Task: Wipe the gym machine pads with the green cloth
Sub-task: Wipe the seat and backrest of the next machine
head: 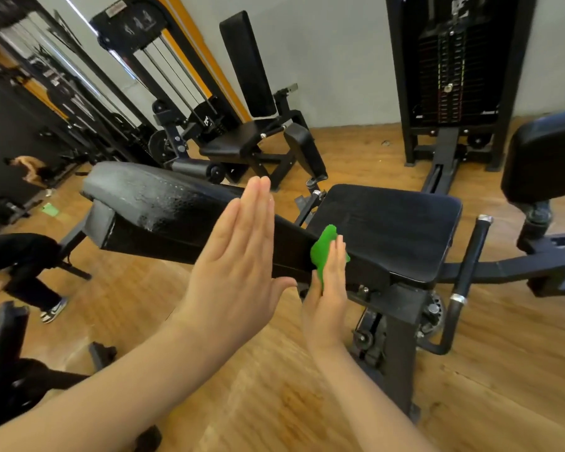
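- Left hand [238, 256] raised flat, fingers straight and pressed together, thumb out to the side; holds nothing. It sits in front of the long black back pad [163, 203]; contact with the pad cannot be told.
- Right hand [328, 295] just to the right of the left one, fingers straight, pressing the green cloth [323, 249] against the side edge of the back pad, where that pad meets the seat pad [388, 230].
- Cloth is bunched; it shows above and to the left of the right fingertips, the rest hidden under the palm.
- Seat pad lies beyond and to the right of the right hand, flat and square, black. Top of the back pad, beyond the left hand, looks shiny and mottled.
- Further right of the right hand: an upright handle bar [470, 256] with chrome ends, then a rounded black side pad [545, 158].
- Beyond both hands: a second seated machine [252, 125] by the wall, and a weight stack [450, 60].
- Wooden floor [307, 386] beneath. Left of the left hand, a person in dark clothes [17, 265], partly cropped.
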The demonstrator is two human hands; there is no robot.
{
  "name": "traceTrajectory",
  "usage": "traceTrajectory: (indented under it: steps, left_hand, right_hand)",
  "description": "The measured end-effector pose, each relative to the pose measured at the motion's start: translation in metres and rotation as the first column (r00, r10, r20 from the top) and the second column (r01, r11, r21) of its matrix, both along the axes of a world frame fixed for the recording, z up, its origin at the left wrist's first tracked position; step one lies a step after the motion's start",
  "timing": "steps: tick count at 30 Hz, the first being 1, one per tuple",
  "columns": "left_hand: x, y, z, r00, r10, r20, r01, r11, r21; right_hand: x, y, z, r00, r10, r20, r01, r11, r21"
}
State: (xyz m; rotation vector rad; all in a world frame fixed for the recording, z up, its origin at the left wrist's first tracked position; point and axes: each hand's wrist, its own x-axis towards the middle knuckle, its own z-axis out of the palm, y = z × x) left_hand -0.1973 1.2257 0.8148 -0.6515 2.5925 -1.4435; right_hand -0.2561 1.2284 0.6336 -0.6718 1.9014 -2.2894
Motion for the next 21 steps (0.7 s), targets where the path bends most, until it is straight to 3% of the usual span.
traceTrajectory:
  steps: [3, 8, 12, 16, 18, 21]
  left_hand:
    - [-0.013, 0.005, -0.012, 0.991, 0.097, 0.097, -0.106, 0.989, 0.099]
    - [-0.058, 0.006, -0.038, 0.963, 0.208, 0.173, -0.238, 0.956, 0.173]
    - [-0.078, 0.007, -0.046, 0.929, 0.294, 0.223, -0.331, 0.932, 0.15]
    - [-0.084, 0.007, -0.048, 0.927, 0.313, 0.205, -0.344, 0.928, 0.141]
    - [-0.084, 0.006, -0.049, 0.926, 0.321, 0.199, -0.352, 0.925, 0.143]
    - [-0.09, 0.006, -0.052, 0.913, 0.336, 0.233, -0.374, 0.916, 0.142]
  right_hand:
    - [-0.013, 0.001, -0.027, 0.996, 0.062, -0.065, -0.06, 0.998, 0.036]
    - [-0.055, 0.0, -0.077, 0.979, 0.109, 0.17, -0.135, 0.98, 0.149]
    - [-0.073, 0.013, -0.083, 0.958, 0.229, 0.17, -0.261, 0.945, 0.196]
    - [-0.105, 0.031, -0.092, 0.946, 0.142, 0.291, -0.215, 0.948, 0.236]
    - [-0.103, 0.031, -0.081, 0.942, 0.24, 0.234, -0.287, 0.938, 0.193]
    - [-0.075, 0.023, -0.047, 0.927, 0.375, 0.028, -0.375, 0.921, 0.107]
